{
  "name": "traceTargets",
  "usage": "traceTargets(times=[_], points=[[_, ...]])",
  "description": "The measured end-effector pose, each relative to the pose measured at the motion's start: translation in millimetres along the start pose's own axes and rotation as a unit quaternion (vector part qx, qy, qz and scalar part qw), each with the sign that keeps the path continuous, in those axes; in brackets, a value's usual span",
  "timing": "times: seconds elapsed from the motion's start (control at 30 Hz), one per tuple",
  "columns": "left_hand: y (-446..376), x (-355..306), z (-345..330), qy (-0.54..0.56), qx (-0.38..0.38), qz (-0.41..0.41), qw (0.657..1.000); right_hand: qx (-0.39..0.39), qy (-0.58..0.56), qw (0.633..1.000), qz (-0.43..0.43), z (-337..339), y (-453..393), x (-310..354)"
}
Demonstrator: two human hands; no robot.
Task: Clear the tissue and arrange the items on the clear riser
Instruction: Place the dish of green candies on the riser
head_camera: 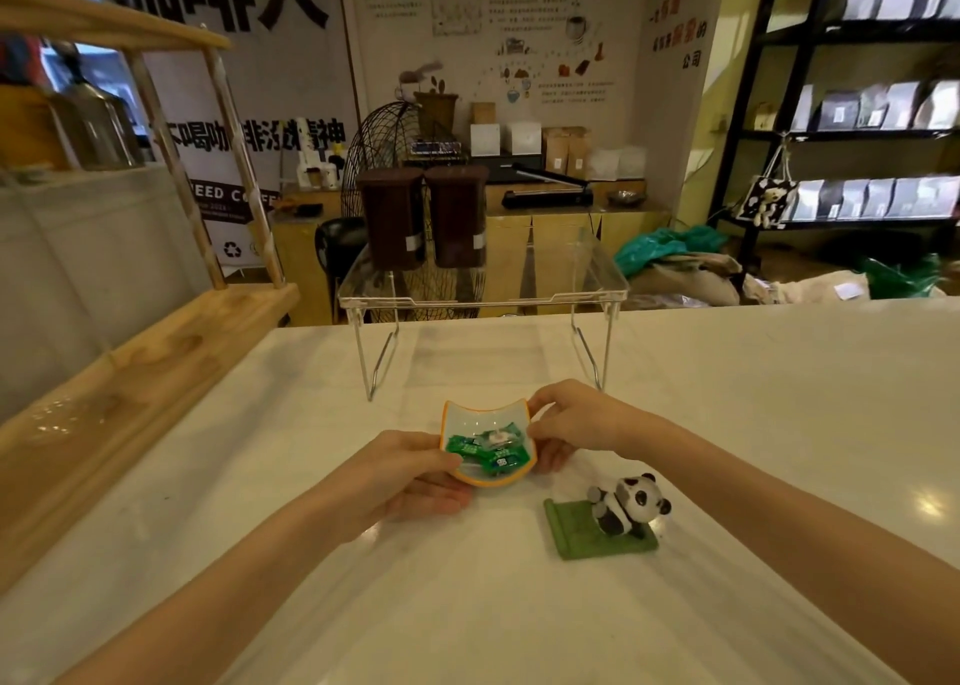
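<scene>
A small orange-rimmed white dish [480, 416] with cat-ear corners holds several green-wrapped candies [493, 450]. Both hands grip it just above the white counter: my left hand [410, 476] on its near left edge, my right hand [576, 427] on its right edge. The clear riser [483, 297] stands directly behind the dish, with two brown lidded canisters [426, 216] on its left half. A panda figurine [626, 507] on a green base sits to the right of the dish. No tissue is visible.
A wooden shelf unit [156, 351] runs along the counter's left side. The white counter [727, 398] stretches to the right and toward me. Beyond its far edge are a fan, cabinets and bags on the floor.
</scene>
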State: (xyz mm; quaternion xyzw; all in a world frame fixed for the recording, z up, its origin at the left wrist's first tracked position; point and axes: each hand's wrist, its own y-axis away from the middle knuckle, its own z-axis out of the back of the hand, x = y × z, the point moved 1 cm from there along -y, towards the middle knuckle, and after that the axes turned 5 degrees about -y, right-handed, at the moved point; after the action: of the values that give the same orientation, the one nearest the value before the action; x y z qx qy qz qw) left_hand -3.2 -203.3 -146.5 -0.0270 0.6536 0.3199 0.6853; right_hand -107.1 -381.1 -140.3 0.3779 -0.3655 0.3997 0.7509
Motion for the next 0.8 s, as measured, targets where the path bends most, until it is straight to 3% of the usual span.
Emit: traceTargets(times=[0.2, 0.6, 0.8], points=[[9.1, -19.5, 5.3, -0.012, 0.013, -0.024, 1.000, -0.013, -0.018, 1.000, 0.006, 8.0, 10.7, 12.6], [21.6, -114.5, -4.0, 0.020, -0.013, -0.169, 0.985, -0.183, -0.040, 0.975, 0.120, 81.7, 35.6, 82.9], [-12.9, -148.8, -13.0, 0.053, -0.005, -0.205, 0.977, -0.242, -0.038, 0.963, 0.113, 124.1, 18.5, 99.2]])
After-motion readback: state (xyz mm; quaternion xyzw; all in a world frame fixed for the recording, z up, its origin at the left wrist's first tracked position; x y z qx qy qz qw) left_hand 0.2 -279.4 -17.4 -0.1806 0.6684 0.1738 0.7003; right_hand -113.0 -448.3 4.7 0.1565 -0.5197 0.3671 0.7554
